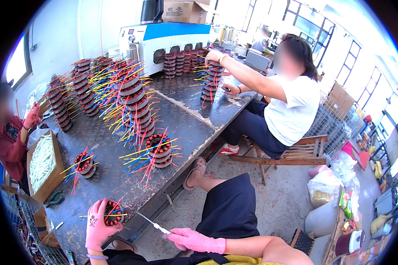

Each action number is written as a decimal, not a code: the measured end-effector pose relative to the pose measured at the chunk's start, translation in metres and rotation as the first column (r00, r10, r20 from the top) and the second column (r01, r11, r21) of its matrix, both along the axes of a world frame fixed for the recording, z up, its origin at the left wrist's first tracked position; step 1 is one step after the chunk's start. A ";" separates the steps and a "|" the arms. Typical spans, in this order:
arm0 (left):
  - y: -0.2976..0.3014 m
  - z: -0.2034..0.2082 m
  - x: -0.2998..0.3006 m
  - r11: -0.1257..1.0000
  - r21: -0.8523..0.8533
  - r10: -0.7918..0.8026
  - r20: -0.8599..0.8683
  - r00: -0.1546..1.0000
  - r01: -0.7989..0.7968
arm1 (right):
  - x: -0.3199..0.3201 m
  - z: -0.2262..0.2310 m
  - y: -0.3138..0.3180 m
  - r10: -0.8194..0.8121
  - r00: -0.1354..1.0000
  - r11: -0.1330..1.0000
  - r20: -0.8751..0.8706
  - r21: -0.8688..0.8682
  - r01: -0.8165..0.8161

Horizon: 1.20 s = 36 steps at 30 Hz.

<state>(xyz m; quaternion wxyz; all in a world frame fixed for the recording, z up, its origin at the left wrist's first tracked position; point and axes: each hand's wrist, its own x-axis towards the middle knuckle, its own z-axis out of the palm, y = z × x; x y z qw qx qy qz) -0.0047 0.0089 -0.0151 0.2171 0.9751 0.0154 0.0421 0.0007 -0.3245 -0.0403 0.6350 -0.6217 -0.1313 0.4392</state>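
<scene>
Near the table's front edge, my left hand [97, 226] in a pink glove is closed around a motor stator [114, 213] with red windings and red, blue and yellow wires. My right hand [198, 241], also in a pink glove, grips the white handle of a slim metal tool [158, 226]. The tool's thin shaft points toward the stator; its tip appears close to the wires, but I cannot tell whether they touch. Just beyond stand a small stator stack [85, 166] and a taller stack [159, 152], their wires fanning outward.
Tall stator stacks [135, 99] fill the table's far left. A box of white sticks or tubes [43, 170] stands left, near a gloved person [13, 145]. Another person [285, 106] sits at right on a wooden chair [296, 154], hands by a stack [212, 81]. A blue-white machine [177, 33] is behind.
</scene>
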 end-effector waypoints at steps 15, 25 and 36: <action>0.000 -0.001 0.000 1.000 -0.018 -0.004 0.011 1.000 0.004 | 0.003 -0.001 0.001 0.036 0.999 0.999 0.005 -0.036 -0.036; 0.001 0.000 0.000 1.000 -0.002 -0.003 -0.014 1.000 0.003 | 0.001 -0.001 0.003 0.006 1.000 1.000 -0.005 -0.006 -0.006; 0.004 0.009 -0.007 1.000 0.003 0.028 0.050 0.998 -0.029 | 0.006 -0.001 0.010 0.021 0.999 1.000 -0.049 0.012 -0.020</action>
